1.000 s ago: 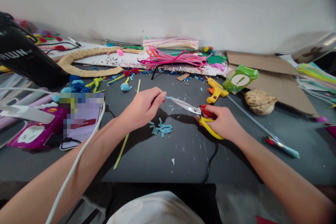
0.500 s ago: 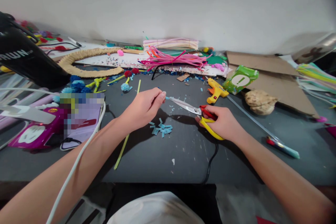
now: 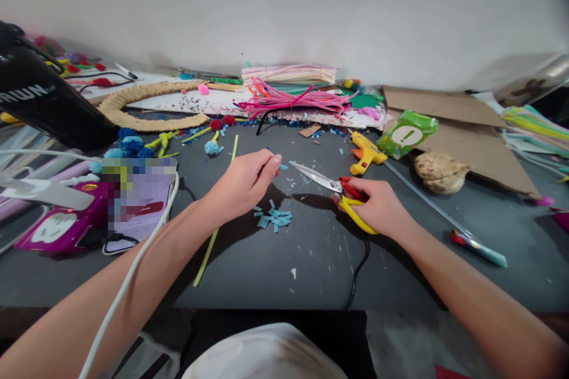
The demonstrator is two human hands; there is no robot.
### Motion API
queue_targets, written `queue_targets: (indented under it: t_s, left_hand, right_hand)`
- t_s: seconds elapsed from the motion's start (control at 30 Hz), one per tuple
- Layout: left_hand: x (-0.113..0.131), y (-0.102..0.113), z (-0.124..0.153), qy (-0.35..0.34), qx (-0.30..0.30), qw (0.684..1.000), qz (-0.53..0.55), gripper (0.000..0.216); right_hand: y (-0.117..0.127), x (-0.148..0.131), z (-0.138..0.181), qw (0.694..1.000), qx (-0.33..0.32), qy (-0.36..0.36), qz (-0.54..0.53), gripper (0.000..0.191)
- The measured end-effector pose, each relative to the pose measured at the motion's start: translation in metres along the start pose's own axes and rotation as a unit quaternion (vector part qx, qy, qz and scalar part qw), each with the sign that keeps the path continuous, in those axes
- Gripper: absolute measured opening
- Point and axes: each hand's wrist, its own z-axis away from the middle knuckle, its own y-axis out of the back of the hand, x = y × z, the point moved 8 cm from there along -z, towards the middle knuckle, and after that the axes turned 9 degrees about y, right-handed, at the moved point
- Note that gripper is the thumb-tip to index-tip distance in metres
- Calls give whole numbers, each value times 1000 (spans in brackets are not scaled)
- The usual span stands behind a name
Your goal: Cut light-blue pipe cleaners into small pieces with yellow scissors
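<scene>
My left hand (image 3: 249,180) is closed in a pinch over the middle of the table. A small blue strip (image 3: 283,166) pokes out from between its thumb and finger; most of it is hidden by the hand. My right hand (image 3: 377,204) grips scissors (image 3: 324,179) with red and yellow handles. The blades are nearly together and point left, their tip just short of the blue strip. Under the left hand lies a little pile of cut light-blue pieces (image 3: 275,217). Finer blue bits are scattered below the blades. A yellow-green stem (image 3: 205,260) runs beneath my left forearm.
A yellow glue gun (image 3: 367,153), a green packet (image 3: 408,134) and cardboard (image 3: 489,154) are at the right. Bundled pink pipe cleaners (image 3: 293,100) lie at the back. To the left stand a black bottle (image 3: 48,95) and a phone (image 3: 146,204); a white cable (image 3: 128,290) crosses my left forearm.
The scissors' tip has drawn slightly back to the right, away from the blue strip, and the handles have come closer together. My left hand has stayed almost still.
</scene>
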Motion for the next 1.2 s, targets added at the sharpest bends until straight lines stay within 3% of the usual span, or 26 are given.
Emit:
queue_targets:
  t_s: [0.23,0.47,0.97,1.2]
  left_hand:
    - [1,1,-1,-2,5,1000,-14,35]
    - [2,-1,0,-1,1,1000,-14,34]
    - [-1,1,0,18,15,1000,9,34]
    - [-1,-1,0,28,11,999,26,34]
  right_hand:
    - [-1,-3,1,1000,-6,10,-12,34]
    - [-4,1,1,1000,-10,6,-3,18]
    - [-1,-2,1,1000,9,3,-5,35]
    - [-2,-1,1,1000,4,1,-3,34]
